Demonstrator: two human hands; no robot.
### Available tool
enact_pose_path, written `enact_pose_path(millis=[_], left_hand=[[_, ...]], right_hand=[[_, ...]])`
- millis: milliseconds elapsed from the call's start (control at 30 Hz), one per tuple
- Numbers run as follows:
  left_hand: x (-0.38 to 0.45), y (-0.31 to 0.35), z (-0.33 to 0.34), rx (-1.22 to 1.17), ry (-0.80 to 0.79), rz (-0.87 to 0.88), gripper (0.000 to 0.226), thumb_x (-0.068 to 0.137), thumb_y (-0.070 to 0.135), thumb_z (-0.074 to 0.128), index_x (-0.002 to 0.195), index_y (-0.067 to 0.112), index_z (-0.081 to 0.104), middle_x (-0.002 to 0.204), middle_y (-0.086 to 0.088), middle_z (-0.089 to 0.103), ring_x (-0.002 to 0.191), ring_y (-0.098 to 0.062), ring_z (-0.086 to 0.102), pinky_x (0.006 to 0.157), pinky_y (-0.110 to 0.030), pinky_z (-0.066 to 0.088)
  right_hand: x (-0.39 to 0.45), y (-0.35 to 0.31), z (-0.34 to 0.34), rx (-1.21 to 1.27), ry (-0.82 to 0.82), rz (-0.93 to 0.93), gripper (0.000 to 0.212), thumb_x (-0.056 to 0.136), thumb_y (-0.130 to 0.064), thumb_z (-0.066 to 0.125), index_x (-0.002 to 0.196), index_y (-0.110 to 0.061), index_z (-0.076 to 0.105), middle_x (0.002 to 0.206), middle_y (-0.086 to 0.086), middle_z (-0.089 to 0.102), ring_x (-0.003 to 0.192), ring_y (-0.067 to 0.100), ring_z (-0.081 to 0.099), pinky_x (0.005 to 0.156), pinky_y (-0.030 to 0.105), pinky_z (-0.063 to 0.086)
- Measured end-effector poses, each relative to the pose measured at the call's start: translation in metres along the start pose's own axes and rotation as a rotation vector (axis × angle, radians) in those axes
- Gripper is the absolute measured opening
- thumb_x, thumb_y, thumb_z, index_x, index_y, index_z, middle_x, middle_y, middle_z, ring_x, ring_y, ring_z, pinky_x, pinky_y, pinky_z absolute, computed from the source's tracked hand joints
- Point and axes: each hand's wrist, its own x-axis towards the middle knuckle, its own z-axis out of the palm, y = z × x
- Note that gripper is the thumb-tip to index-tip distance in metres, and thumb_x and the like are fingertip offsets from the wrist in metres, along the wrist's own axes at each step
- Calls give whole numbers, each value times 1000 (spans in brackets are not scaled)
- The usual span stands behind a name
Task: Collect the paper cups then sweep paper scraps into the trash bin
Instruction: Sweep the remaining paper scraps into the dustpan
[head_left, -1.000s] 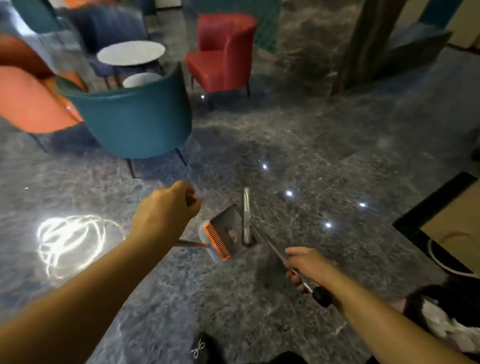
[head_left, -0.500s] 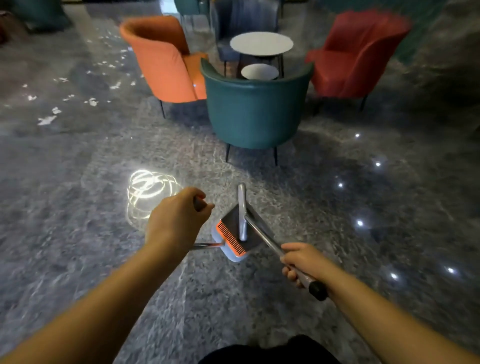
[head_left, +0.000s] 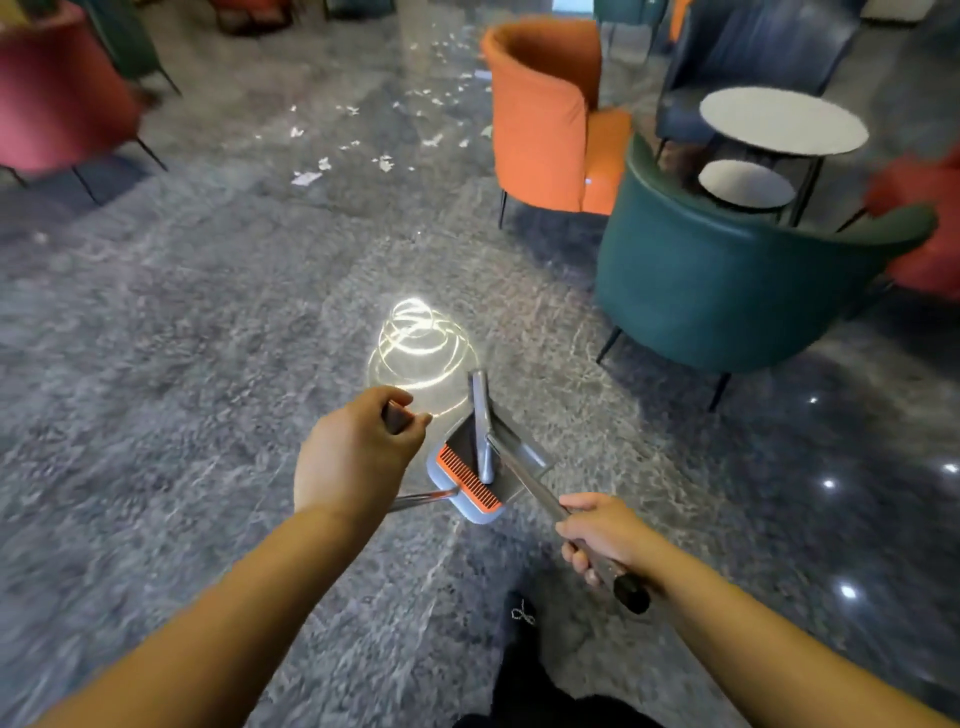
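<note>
Left hand (head_left: 353, 457) grips one dustpan handle (head_left: 397, 417), right hand (head_left: 602, 535) one broom handle (head_left: 524, 480); beyond them, blurred paper scraps (head_left: 363, 135) defy counting.

Orange chair (head_left: 545, 114), teal chair (head_left: 727, 291), marble floor (head_left: 182, 322).

White paper scraps (head_left: 363, 130) scattered on grey floor far ahead, left of orange chair. Grey dustpan (head_left: 467, 467), orange comb edge, hangs tilted, broom (head_left: 524, 480) shaft crossing it.
</note>
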Motion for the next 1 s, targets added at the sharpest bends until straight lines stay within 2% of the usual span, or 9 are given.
enact_pose_path(millis=[100,233,300,400,567,667,833,1000], left_hand=[[52,-5,5,19,19,-39,26,80,44,72,103,32,68,83,14,69,81,-15,66,62,-25,41],[113,-17,5,29,54,-84,25,82,43,71,104,32,67,80,15,68,78,-14,65,62,-27,46],[139,-25,2,26,102,-109,24,81,43,72,102,33,68,84,13,70,80,-17,66,64,-28,47],[177,-41,-4,27,172,-140,22,79,41,74,99,32,69,86,9,73,81,-19,67,63,-26,44],[259,-73,-13,-14,215,-185,21,78,40,75,97,33,70,83,14,72,79,-15,66,59,-23,41],[322,-91,-18,-24,223,-181,21,78,41,75,97,33,70,85,11,73,82,-17,67,65,-27,46],[434,-116,-32,8,228,-114,22,77,42,75,96,32,70,86,7,73,83,-20,68,65,-26,42],[538,-127,-42,-1,234,-39,21,76,40,77,94,31,71,84,5,73,81,-20,68,67,-26,45]], right_hand=[[41,-50,0,-72,-49,-1,37,92,4,46,128,1,39,61,11,44,37,14,41,39,19,30],[90,-120,6,-149,-115,-13,41,92,3,48,132,4,42,59,10,45,39,16,43,38,19,31],[113,-151,14,-173,-133,-30,37,92,2,49,129,-1,47,56,10,46,39,16,44,38,20,33],[146,-192,32,-216,-168,-45,32,91,1,48,124,1,46,53,9,47,39,16,43,39,21,33],[206,-264,70,-275,-215,-67,41,91,1,47,130,8,36,52,11,45,39,17,41,39,19,32],[240,-312,93,-263,-213,-71,38,92,1,47,129,8,38,56,11,44,40,17,40,39,19,31],[289,-397,129,-255,-187,-98,35,94,1,46,128,8,42,61,12,46,44,18,42,38,20,33],[342,-473,153,-186,-167,-109,25,92,1,49,117,2,53,60,12,46,45,19,42,39,22,33]])
